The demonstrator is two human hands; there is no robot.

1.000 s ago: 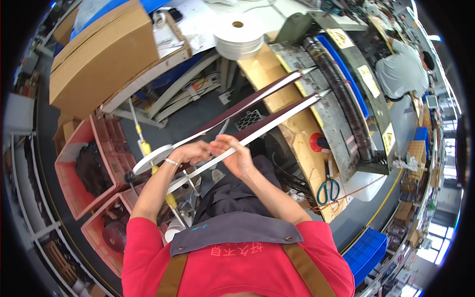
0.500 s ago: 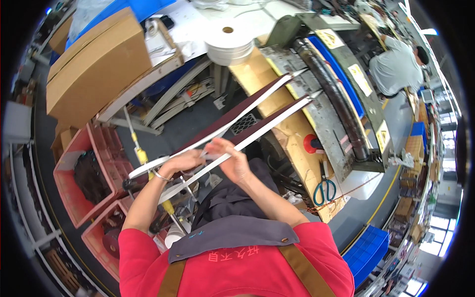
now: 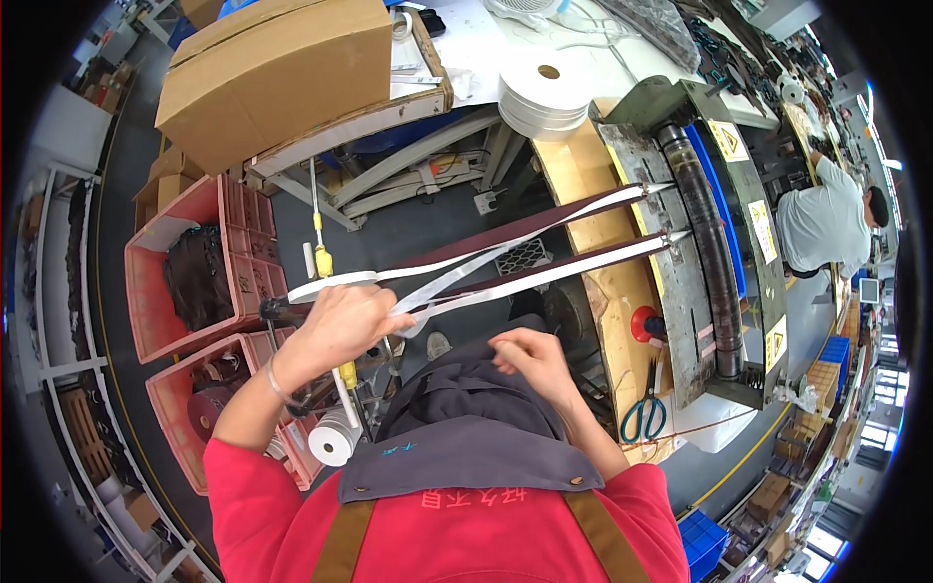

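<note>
Pinching a narrow, pale, shiny strip (image 3: 457, 275) that slants toward 2 o'clock beside 2 long maroon-and-white bands (image 3: 583, 268), the left grip (image 3: 345, 321) is closed; the right grip (image 3: 530, 358), at 3 o'clock, is curled, hold unclear.

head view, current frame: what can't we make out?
All in the head view:
- Left hand: its fingertips, hidden by its own back, so the exact grip on the translucent strip is unclear.
- That strip's end near the hand: blurred.
- Right hand: palm, hidden by curled fingers; can't tell if it holds anything small.
- White grilled thing: cut off by the upper edge.
- Co-worker: handwork too small.
</note>
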